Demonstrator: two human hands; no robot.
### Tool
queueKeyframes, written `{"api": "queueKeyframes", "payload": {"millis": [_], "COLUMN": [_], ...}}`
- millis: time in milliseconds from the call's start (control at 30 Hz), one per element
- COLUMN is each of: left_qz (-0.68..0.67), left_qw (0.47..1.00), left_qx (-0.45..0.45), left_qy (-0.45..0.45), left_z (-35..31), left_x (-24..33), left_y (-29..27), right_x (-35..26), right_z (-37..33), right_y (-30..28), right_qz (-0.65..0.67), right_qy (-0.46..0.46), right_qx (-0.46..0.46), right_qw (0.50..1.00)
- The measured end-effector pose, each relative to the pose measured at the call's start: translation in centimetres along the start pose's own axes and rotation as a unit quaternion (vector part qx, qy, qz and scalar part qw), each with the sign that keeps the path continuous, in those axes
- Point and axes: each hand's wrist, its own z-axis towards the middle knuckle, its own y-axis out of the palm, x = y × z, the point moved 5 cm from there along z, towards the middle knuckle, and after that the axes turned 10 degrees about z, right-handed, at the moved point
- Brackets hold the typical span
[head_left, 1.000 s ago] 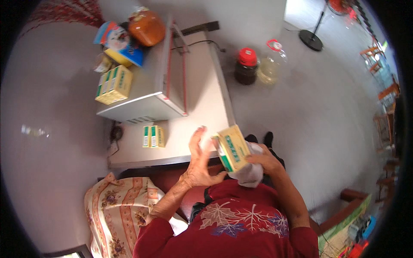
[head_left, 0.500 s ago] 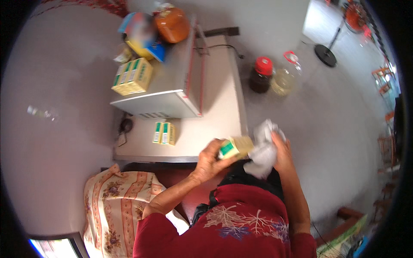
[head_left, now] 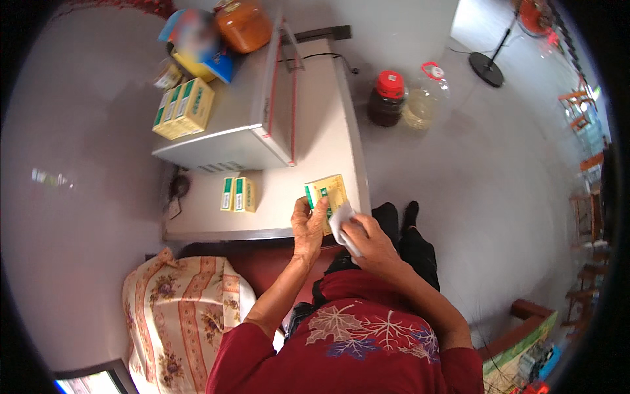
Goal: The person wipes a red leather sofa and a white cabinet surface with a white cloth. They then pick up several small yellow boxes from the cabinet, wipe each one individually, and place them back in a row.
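My left hand (head_left: pixel 307 226) grips a yellow and green carton (head_left: pixel 335 188) by its lower left side, its broad face turned up above the table's front right corner. Pressed against that carton's lower right part is a crumpled white cloth (head_left: pixel 342 222), which my right hand (head_left: pixel 374 244) holds bunched under its fingers. Two small cartons of the same colours (head_left: pixel 244 195) stand side by side on the white table (head_left: pixel 275 220), left of my hands. Several more such cartons (head_left: pixel 191 113) sit in a row on top of a silver microwave-like appliance (head_left: pixel 230 146).
An orange jar (head_left: pixel 244 27) and a blue and yellow packet (head_left: pixel 200 56) rest on the appliance. On the floor right of the table are a dark jar with a red lid (head_left: pixel 387 102) and a clear jug (head_left: pixel 422 105). Floral fabric (head_left: pixel 180 308) drapes something at lower left.
The carton has turned broad face up and moved slightly up and left. My right hand has brought the cloth leftward onto it.
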Motion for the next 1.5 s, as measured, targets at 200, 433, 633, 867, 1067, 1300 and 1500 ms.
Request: {"api": "queueKeyframes", "payload": {"millis": [200, 433, 633, 867, 1067, 1300, 1500], "left_qz": [0.435, 0.58, 0.628, 0.683, 0.647, 0.653, 0.546], "left_qw": [0.883, 0.743, 0.7, 0.647, 0.672, 0.678, 0.709], "left_qx": [0.15, 0.304, 0.317, 0.313, 0.323, 0.285, 0.383], "left_qy": [0.096, 0.141, 0.122, 0.133, 0.159, 0.183, 0.23], "left_z": [4.4, 8.7, 11.5, 12.6, 12.0, 11.6, 9.9], "left_x": [-3.7, -3.8, -4.8, -5.7, -6.0, -7.7, -1.4], "left_y": [-7.4, -13.3, -15.6, -16.1, -15.7, -15.8, -15.7], "right_x": [2.1, 2.6, 2.6, 2.6, 2.6, 2.7, 2.7], "right_z": [-3.0, -3.0, -2.9, -2.7, -2.6, -2.8, -2.7], "right_y": [0.9, 0.0, 0.0, 0.1, 0.2, 0.6, 0.3], "right_qz": [0.126, 0.137, 0.135, 0.138, 0.131, 0.133, 0.14], "right_qy": [0.097, 0.132, 0.138, 0.171, 0.19, 0.155, 0.154], "right_qx": [-0.082, -0.04, -0.042, -0.05, -0.056, -0.056, -0.054], "right_qw": [0.984, 0.981, 0.98, 0.974, 0.971, 0.977, 0.977]}}
